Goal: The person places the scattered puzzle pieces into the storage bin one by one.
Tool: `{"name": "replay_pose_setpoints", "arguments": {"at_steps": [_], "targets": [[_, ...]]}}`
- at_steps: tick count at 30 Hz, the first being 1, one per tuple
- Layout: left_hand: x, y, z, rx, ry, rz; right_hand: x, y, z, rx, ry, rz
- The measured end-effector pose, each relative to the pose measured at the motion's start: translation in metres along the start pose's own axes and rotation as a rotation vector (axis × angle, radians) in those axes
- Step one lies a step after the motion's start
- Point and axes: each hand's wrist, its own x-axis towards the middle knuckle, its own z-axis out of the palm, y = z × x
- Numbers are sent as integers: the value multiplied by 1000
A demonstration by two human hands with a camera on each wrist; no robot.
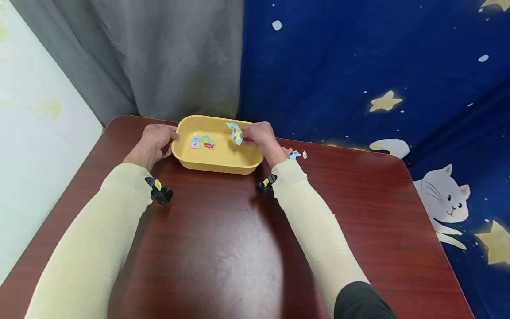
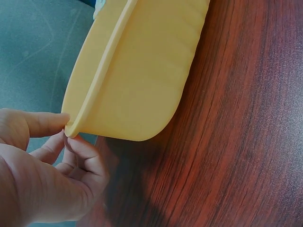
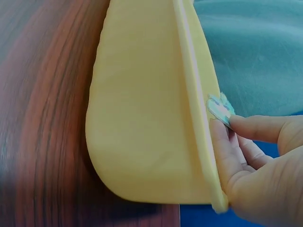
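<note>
Dark red wood grain covers the table (image 1: 223,248), which stands against a grey curtain (image 1: 159,57) and a blue cloth printed with stars and a cat (image 1: 378,66). At the table's far edge sits a yellow tray (image 1: 223,161), and everything else is placed from it. The left hand (image 1: 153,144) grips the tray's left end: in the left wrist view the thumb lies on top of the rim and the curled fingers (image 2: 80,156) press up beneath it. The right hand (image 1: 259,135) is at the tray's right end, pinching a small colourful paper piece (image 1: 236,133) between thumb and fingertips just over the rim (the right wrist view shows the piece held right against the rim's edge, with the other fingers tucked under the lip). Inside the tray, toward its left half, lie two more pieces (image 1: 202,141), one white-blue, one with red. A few loose scraps (image 1: 294,153) lie on the table just right of the tray, behind the right wrist.
</note>
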Motion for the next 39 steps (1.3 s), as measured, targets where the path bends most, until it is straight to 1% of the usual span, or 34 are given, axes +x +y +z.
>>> {"name": "replay_pose_setpoints", "arguments": {"at_steps": [4,9,13,16,21,23,25,32,39], "targets": [[-1,1,-1,2,2,-2,1,1,8,11,-11,-15],[-1,1,-2,3,0,-5,2,6,19,-12,2,-23],[0,1,-1,3,4,-1,5,11,26,-50,26,-17],[1,0,0,1,4,2,8,14,29,-78,39,8],[0,0,1,-1,4,-3,11,18,35,-175,91,48],[0,0,1,0,5,-4,12,19,37,-198,112,59],[0,0,1,1,4,-5,13,20,39,-201,121,65],[0,-1,0,-4,1,4,14,24,45,-175,107,59],[0,-1,1,-5,2,0,19,29,50,-182,115,72]]}}
